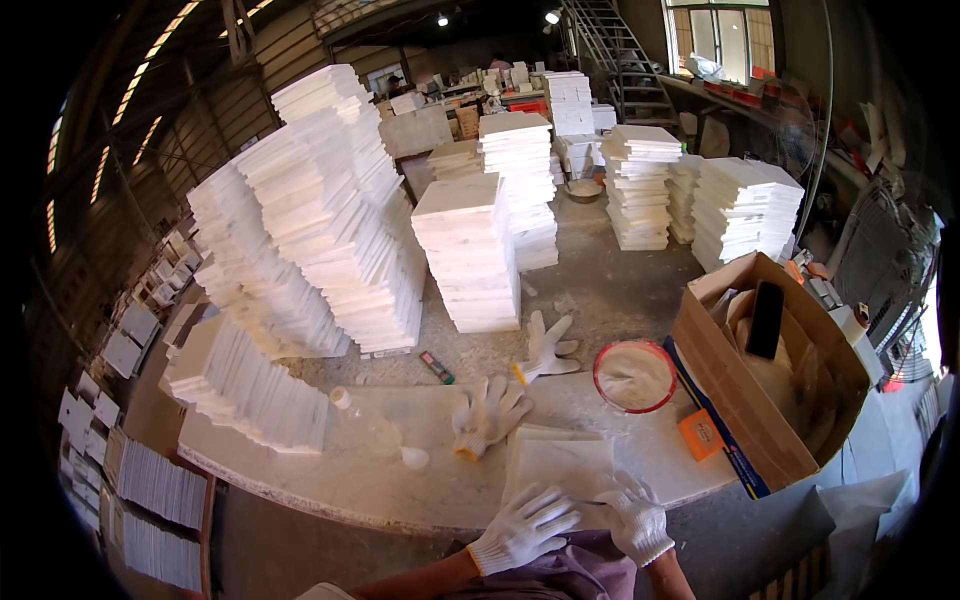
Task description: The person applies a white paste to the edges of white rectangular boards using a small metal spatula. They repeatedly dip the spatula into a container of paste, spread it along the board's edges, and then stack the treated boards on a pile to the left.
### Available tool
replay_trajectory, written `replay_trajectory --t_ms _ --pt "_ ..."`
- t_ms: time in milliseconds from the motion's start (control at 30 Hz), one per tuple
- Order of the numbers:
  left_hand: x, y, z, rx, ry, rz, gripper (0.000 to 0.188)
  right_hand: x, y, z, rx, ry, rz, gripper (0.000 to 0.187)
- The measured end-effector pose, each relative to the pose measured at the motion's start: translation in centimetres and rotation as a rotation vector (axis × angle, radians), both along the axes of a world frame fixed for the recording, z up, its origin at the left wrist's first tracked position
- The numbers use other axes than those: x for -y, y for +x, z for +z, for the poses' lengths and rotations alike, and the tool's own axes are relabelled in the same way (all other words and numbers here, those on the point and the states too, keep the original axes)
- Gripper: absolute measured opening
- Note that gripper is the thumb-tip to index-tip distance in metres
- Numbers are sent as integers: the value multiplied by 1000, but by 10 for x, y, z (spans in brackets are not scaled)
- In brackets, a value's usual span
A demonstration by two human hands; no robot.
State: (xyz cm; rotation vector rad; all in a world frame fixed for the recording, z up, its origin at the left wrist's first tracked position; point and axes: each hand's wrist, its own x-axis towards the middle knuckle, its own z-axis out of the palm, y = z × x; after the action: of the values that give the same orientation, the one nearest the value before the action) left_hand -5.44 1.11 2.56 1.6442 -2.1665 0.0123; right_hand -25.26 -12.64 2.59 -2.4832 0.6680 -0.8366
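My left hand point(526, 530), in a white knit glove, is near the table's front edge with its fingers stretched out. To its right is my right hand point(637, 518), gloved the same way, its fingers extended and pointing away from me. Just beyond both hands lie a few white marble-like tiles point(562, 462). The fingertips are close to their near edge; whether they touch cannot be told. Two loose white gloves lie farther off, one point(488, 418) left of the tiles and another point(546, 347) behind them.
A red-rimmed bowl of pale powder point(634, 378), an orange box point(700, 435) and an open cardboard box point(700, 345) holding a dark phone point(766, 320) are right. Tall tile stacks point(465, 255) rise behind and left. A small marker-like tube point(437, 367) and a white bottle point(341, 398) lie left.
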Motion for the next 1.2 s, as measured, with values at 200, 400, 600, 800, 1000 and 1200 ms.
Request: replay_trajectory --t_ms 200,400,600,800,1000,1200 --pt "2 1 -15 -83 -81 3 45 -5 -9 -2 -36 24 -12 22" --pt "5 0 -13 -78 -105 25 45 6 1 -9 -6 -6 -34 20" --pt "4 1 -16 -80 -118 26 46 -6 -7 -8 8 27 -35 20" --pt "4 3 -22 -89 -89 27 45 -4 7 5 16 23 -34 20" --pt "6 3 -8 -119 -60 -7 40 -17 1 12 14 44 -8 19" --pt "9 5 -11 -123 -137 -18 42 -39 -27 4 194 573 -151 15"
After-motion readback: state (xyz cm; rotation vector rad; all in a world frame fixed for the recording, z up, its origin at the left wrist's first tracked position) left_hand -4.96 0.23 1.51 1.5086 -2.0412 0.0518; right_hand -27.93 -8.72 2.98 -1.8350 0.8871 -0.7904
